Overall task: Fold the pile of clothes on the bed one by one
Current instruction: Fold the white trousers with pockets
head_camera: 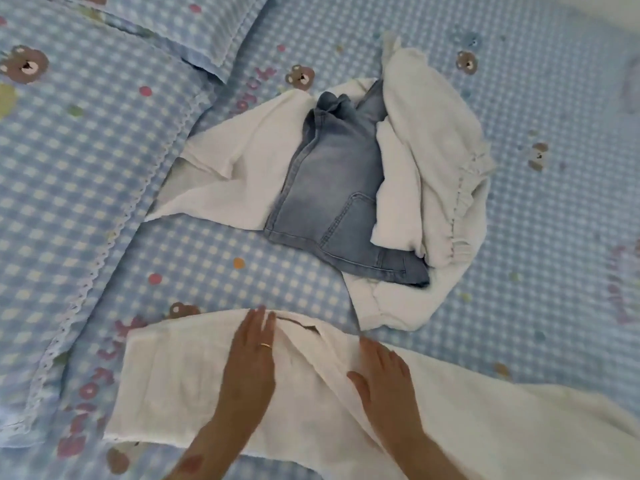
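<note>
A white garment (pixel 173 382) lies spread flat across the near part of the bed and runs off to the lower right. My left hand (pixel 251 355), a ring on one finger, rests palm-down on it with fingers stretched forward. To its right, my right hand (pixel 384 375) lies flat on the same cloth beside a raised fold. Farther back is the pile: light blue denim jeans (pixel 332 188) on top of white clothes (pixel 433 140), one white piece (pixel 239 161) stretching left.
The bed (pixel 225 258) has a blue checked sheet printed with bears and dots. A matching pillow (pixel 69 140) with a lace edge lies at the left, and a second pillow (pixel 194 26) at the top left.
</note>
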`<state>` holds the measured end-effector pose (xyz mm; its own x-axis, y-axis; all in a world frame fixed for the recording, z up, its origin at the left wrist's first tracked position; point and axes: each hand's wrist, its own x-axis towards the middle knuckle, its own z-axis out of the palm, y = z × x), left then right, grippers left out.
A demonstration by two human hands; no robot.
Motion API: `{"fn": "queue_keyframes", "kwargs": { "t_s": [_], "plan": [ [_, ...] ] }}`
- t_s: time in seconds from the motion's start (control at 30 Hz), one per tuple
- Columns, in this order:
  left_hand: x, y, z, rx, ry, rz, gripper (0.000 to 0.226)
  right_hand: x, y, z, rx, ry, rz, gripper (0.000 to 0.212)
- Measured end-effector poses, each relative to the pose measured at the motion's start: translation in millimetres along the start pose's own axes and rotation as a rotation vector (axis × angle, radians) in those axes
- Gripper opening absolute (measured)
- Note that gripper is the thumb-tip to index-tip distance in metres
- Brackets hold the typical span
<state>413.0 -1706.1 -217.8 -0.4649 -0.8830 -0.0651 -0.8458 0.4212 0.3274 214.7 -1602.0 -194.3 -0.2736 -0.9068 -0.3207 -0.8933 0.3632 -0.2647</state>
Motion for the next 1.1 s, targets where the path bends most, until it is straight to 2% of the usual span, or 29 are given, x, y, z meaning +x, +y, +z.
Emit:
{"fn": "queue_keyframes", "kwargs": {
  "t_s": [0.07,0.1,0.2,0.23,0.33,0.4,0.47,0.57,0.63,0.73,0.8,0.93,1.1],
  "plan": [
    [3,63,16,-0.094,-0.197,0.319,0.063,-45,50,-8,-0.098,0.013,0.114,0.072],
    [5,92,22,-0.063,-0.297,0.452,0.065,-66,75,-10,-0.146,0.012,0.159,0.070],
    [13,148,34,0.086,-0.585,0.652,0.070,-122,138,-18,-0.225,0.069,0.246,0.045],
    [13,155,37,0.123,-0.599,0.682,0.068,-136,157,-21,-0.242,0.092,0.267,0.042],
    [13,172,40,0.159,-0.551,0.753,0.055,-178,219,-37,-0.288,0.200,0.394,0.053],
    [17,173,43,0.095,-0.430,0.710,0.055,-195,254,-51,-0.263,0.263,0.579,0.059],
    [25,179,42,0.048,-0.373,0.588,0.058,-208,286,-70,-0.224,0.285,0.677,0.049],
    [44,188,36,0.003,-0.395,0.405,0.053,-199,321,-108,-0.130,0.234,0.843,0.053],
    [59,194,37,-0.003,-0.396,0.313,0.040,-181,346,-138,-0.100,0.296,0.900,0.044],
    [84,195,47,-0.047,-0.417,0.135,0.018,-123,387,-185,-0.201,0.426,0.700,0.026],
    [98,192,55,-0.053,-0.427,0.082,0.014,-70,414,-209,-0.337,0.439,0.548,0.011],
    [112,191,70,0.089,-0.362,0.036,0.023,25,451,-203,-0.454,0.347,0.453,0.016],
    [107,200,86,0.126,-0.289,0.000,0.012,68,466,-152,-0.462,0.187,0.449,0.016]
  ]
}}
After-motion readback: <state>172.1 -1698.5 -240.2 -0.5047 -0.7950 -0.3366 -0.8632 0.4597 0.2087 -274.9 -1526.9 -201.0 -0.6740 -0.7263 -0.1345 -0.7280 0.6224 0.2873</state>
